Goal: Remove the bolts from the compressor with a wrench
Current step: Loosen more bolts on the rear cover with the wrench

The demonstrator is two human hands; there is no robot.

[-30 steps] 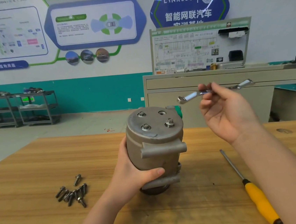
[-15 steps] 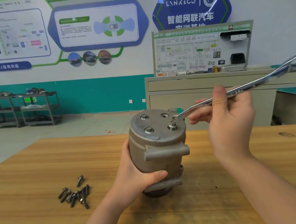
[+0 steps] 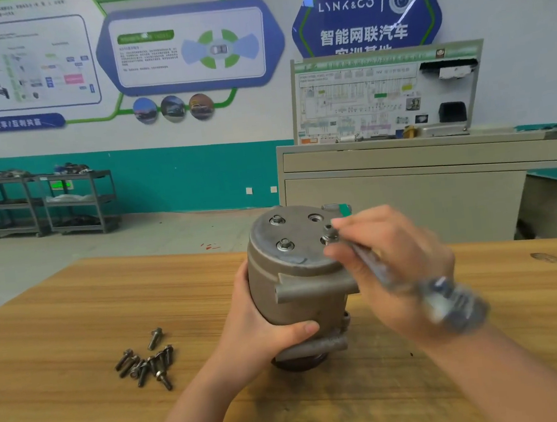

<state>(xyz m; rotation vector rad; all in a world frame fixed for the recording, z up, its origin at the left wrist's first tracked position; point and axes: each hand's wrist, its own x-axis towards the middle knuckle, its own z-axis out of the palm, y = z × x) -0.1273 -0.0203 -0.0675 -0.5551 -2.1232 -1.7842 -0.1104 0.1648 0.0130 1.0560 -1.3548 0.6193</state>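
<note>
gripping grey metal compressor [image 3: 298, 277] left hand [image 3: 265, 329], right hand [image 3: 396, 267] clutching blurred steel wrench [image 3: 415, 285], wooden table [image 3: 75, 321], teal-banded wall [image 3: 180, 176].

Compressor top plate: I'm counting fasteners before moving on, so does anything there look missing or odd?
One thing: on the compressor top, the far hole is empty, with no bolt. Two bolts sit seated on the left, and the wrench in the right hand is on the fourth. Motion blur hides that bolt's state.

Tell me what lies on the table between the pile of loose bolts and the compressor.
Head view: only the left hand, gripping the compressor; from the loose bolts to that hand, bare wooden table.
</note>
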